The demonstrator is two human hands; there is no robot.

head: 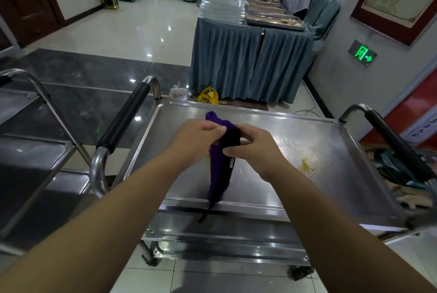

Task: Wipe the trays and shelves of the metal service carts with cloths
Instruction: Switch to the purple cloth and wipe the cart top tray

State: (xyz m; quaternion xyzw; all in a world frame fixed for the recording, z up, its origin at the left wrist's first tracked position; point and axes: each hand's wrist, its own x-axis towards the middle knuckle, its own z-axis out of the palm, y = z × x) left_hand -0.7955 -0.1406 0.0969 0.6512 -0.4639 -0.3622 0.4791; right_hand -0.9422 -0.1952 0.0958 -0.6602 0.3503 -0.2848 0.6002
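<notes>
Top tray wipe, cloth being readied. Both of your hands meet above the middle of the cart's top tray (272,119): your left hand (196,137) pinches the upper part of the purple cloth (218,174) between thumb and curled fingers, and your right hand (254,148) grasps the same bunched section from the right side, so each hand is clenched on fabric. The cloth is held off the steel, one end poking up beyond your knuckles toward the far side, the long tail hanging down past the near rim of the tray. To the right of your hands lies a wet, streaky smear (292,142) and, nearer you, a patch of yellow residue (307,165); this soiled zone appears untouched, which suggests the step in hand is folding or regathering the cloth before wiping. The next move calls for a flat pad of cloth under one palm, lowered onto the tray and swept rightward over the residue without pushing it across the rim. The lower shelf (224,227) and the second cart (30,158) at the left remain to be done. Black-gripped handles stand at the left (125,120) and right (397,141) ends.
</notes>
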